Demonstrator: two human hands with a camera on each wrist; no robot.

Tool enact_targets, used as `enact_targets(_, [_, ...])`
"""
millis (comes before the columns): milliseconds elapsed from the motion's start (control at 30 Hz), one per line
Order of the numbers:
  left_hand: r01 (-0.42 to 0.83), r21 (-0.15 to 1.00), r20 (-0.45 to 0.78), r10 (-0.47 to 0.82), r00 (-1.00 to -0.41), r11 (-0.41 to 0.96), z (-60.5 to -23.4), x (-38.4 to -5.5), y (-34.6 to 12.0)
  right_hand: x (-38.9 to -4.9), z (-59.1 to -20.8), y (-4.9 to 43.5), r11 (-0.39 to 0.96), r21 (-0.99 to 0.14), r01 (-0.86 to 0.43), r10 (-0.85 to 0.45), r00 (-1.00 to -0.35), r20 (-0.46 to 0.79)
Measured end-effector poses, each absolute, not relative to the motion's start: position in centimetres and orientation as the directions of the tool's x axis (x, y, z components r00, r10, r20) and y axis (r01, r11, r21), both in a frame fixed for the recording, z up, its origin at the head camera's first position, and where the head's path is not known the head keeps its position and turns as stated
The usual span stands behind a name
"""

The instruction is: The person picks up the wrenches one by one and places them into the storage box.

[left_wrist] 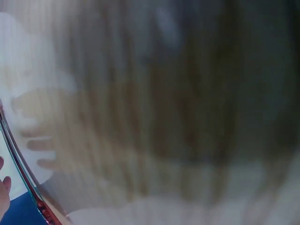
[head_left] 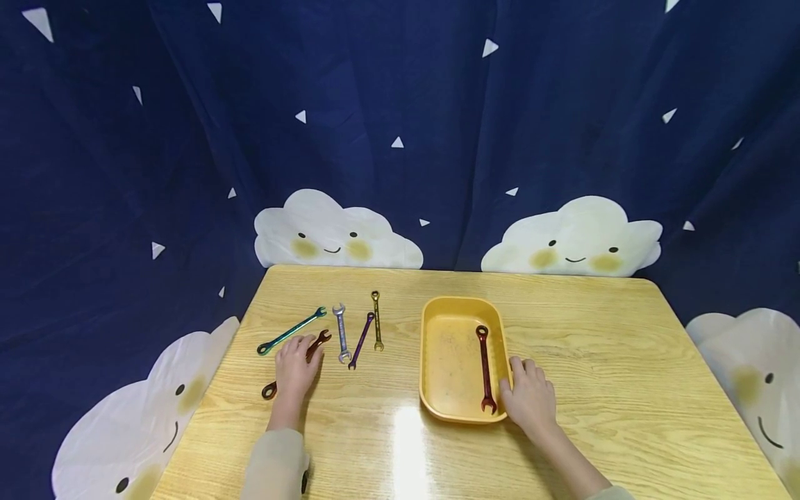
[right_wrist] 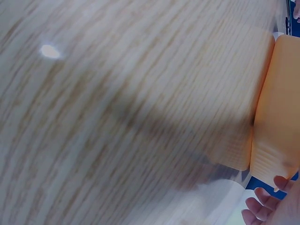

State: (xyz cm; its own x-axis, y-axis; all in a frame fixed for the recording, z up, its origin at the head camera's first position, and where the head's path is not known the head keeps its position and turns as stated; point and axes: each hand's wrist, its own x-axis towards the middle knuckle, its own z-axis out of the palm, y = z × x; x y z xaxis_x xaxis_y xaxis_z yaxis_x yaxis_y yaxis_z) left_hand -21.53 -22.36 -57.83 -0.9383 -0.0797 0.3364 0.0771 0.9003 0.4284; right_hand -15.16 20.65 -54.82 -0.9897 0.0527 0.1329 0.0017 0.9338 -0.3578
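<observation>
Over the middle of a dark red wrench (head_left: 318,343), my left hand (head_left: 296,368) hides part of its handle. In the left wrist view the fingertips (left_wrist: 6,183) stand apart beside the red wrench (left_wrist: 46,212). My right hand (head_left: 530,394) rests at the right wall of a yellow tray (head_left: 423,361), thumb at the rim. The right wrist view shows its fingers (right_wrist: 267,199) spread and loosely bent near a corner of the tray (right_wrist: 276,108). Another red wrench (head_left: 485,368) lies inside the tray.
Around the left hand lie a teal wrench (head_left: 290,333), a silver wrench (head_left: 342,333), a purple wrench (head_left: 361,340) and a gold wrench (head_left: 377,321). The wooden table (head_left: 625,361) ends at a dark blue curtain (head_left: 400,83) with clouds.
</observation>
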Motion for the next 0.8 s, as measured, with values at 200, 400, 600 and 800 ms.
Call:
enact_targets(200, [0.048, 0.474, 0.293, -0.106, -0.95, 0.879, -58.3, -21.4, -22.9, -15.1, -54.7, 20.6, 0.932, -0.361, 0.004, 0.052, -0.991, 0.123])
enact_targets(400, [0.076, 0.518, 0.339, -0.122, -0.933, 0.852, -59.0, -21.5, -23.3, -15.1, -54.8, 20.6, 0.933, -0.36, 0.003, 0.051, -0.991, 0.124])
enact_targets(600, [0.079, 0.548, 0.333, -0.13, -0.934, 0.833, -59.2, -21.5, -23.4, -15.1, -54.8, 20.7, 0.932, -0.364, 0.001, 0.052, -0.99, 0.131])
enact_targets(800, [0.048, 0.559, 0.291, -0.142, -0.946, 0.828, -59.3, -21.5, -23.4, -15.1, -54.8, 20.6, 0.932, -0.362, 0.003, 0.053, -0.99, 0.128])
